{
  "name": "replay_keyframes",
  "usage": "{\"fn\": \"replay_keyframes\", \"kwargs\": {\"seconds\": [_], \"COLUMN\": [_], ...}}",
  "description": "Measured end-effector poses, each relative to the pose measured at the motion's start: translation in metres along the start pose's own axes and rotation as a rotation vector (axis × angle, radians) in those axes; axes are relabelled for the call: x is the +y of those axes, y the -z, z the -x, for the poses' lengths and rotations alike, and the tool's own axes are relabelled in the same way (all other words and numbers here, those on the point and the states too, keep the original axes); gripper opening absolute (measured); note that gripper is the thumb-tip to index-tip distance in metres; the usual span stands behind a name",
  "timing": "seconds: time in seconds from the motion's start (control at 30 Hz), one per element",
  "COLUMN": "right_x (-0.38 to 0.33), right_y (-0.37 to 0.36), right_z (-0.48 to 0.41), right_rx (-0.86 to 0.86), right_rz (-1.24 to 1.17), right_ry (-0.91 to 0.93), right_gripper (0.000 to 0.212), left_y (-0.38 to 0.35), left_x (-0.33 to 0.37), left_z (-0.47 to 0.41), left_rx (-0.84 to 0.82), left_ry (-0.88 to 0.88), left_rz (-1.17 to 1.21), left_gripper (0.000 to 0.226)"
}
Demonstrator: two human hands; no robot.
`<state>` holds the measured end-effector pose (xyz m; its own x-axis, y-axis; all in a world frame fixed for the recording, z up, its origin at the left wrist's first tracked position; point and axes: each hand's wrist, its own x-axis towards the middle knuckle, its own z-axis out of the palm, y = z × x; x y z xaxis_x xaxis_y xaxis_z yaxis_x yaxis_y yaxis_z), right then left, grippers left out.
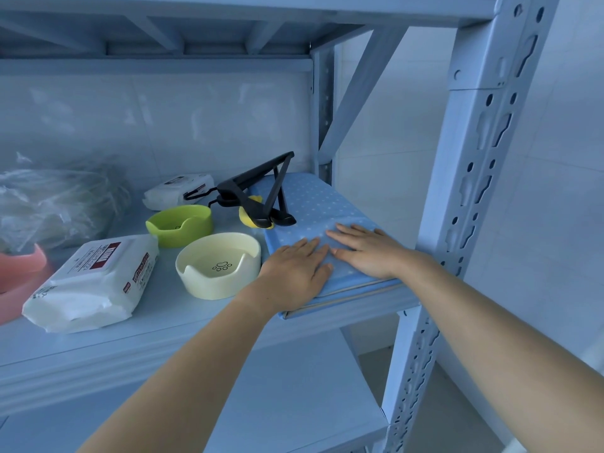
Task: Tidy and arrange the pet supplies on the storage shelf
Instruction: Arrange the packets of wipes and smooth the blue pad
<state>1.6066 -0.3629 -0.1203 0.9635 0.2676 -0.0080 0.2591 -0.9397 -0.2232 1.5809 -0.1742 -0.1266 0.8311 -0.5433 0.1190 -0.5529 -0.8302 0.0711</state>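
Both hands, the left hand (294, 268) and the right hand (369, 253), press flat with straight fingers, side by side, on the folded blue pad (322, 197) at the shelf's (183, 322) right end, just beside a cream bowl (218, 268), with black hangers (261, 191) on its far end.

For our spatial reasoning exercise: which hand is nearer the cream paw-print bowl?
Left. The left hand rests on the blue mat just beside the cream bowl; the right hand lies farther right.
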Motion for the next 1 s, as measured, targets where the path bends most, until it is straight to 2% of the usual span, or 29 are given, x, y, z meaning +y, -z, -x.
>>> {"fn": "replay_keyframes", "kwargs": {"seconds": [0.23,0.33,0.43,0.53,0.63,0.8,1.0], "right_x": [-0.002,-0.002,0.004,0.009,0.010,0.011,0.010], "right_y": [-0.002,-0.002,-0.001,-0.001,-0.003,-0.004,-0.002], "right_z": [0.010,0.014,0.019,0.021,0.022,0.028,0.027], "right_rx": [0.021,0.175,0.356,0.299,0.179,0.212,0.230], "right_rz": [-0.013,-0.144,-0.257,-0.227,-0.143,-0.116,-0.180], "right_ry": [0.015,0.037,0.043,0.013,0.005,0.025,0.021], "right_gripper": [0.053,0.045,0.037,0.041,0.046,0.046,0.045], "left_y": [0.002,0.015,0.032,0.048,0.057,0.057,0.057], "left_x": [0.005,0.005,-0.005,-0.020,-0.033,-0.046,-0.050], "left_z": [0.010,0.013,0.018,0.020,0.014,0.005,-0.003], "left_rx": [0.026,0.035,0.198,0.363,0.426,0.394,0.223], "left_ry": [-0.012,0.001,-0.004,-0.044,-0.043,0.002,0.139], "left_rz": [0.046,0.106,0.103,0.071,0.014,-0.011,-0.064], "left_gripper": [0.052,0.051,0.039,0.032,0.034,0.047,0.058]}}
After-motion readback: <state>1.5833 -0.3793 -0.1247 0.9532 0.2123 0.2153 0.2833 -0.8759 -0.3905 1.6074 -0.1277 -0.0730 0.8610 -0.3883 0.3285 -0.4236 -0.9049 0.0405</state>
